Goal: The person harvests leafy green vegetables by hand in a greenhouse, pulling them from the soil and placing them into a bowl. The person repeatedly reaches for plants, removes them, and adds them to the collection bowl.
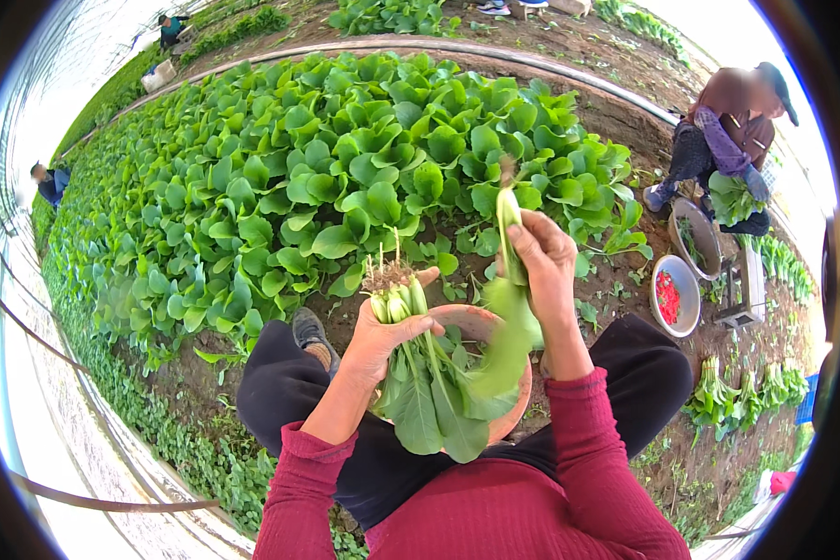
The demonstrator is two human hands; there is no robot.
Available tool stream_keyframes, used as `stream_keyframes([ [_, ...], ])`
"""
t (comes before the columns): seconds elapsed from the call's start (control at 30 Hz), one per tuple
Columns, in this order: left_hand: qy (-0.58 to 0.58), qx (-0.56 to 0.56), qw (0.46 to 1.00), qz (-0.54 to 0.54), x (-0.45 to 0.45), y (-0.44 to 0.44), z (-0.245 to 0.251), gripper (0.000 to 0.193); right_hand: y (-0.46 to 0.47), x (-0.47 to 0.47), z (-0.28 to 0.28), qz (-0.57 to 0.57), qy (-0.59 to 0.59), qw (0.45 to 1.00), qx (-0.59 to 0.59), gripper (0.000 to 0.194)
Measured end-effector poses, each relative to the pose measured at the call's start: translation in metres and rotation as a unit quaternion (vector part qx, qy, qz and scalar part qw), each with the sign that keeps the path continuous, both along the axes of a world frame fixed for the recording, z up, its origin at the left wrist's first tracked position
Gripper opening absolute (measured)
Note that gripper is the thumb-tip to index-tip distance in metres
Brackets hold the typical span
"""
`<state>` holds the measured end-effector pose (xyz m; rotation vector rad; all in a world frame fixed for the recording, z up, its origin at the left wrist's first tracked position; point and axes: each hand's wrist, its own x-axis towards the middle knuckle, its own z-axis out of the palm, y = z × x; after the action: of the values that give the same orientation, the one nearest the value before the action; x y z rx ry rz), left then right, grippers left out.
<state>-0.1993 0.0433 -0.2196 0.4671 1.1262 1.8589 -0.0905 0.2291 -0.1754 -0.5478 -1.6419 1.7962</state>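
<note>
My left hand point(385, 336) grips a bunch of leafy greens point(430, 399), roots up, with soil clinging to the roots and the broad leaves hanging down. In my right hand point(549, 255) is a single green plant point(508, 210), its pale stem and root end pointing up. The leaves of that plant are blurred and droop below my fingers. Between my knees stands a reddish-brown tub point(472, 318), partly hidden by the bunch. Some leaves show inside its rim.
A dense bed of greens point(336, 168) grows ahead, edged by a pale pipe point(462, 47). At right are a basin with red pieces point(675, 297), another basin point(696, 234), a small stool point(743, 287) and bundled greens point(745, 395). A co-worker point(731, 140) holds greens there; other people are farther off.
</note>
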Motion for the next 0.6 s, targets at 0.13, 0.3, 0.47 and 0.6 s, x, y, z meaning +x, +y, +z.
stream_keyframes([
  [0.13, -0.001, -0.005, 1.000, 0.018, -0.007, 0.000, 0.003, 0.058, -0.021, 0.001, -0.028, -0.005, -0.065, 0.942, 0.330, 0.032],
  [0.3, -0.021, -0.002, 0.996, 0.092, -0.009, 0.002, -0.008, 0.040, -0.062, -0.019, -0.061, -0.038, -0.001, 0.940, 0.338, 0.039],
  [0.47, -0.055, -0.036, 0.987, 0.146, -0.018, 0.002, -0.021, 0.036, -0.076, -0.035, -0.071, -0.068, -0.026, 0.884, 0.462, 0.045],
  [0.6, -0.091, -0.012, 0.985, 0.144, -0.028, -0.006, -0.033, 0.039, -0.087, -0.041, -0.082, 0.008, -0.078, 0.846, 0.527, 0.060],
])
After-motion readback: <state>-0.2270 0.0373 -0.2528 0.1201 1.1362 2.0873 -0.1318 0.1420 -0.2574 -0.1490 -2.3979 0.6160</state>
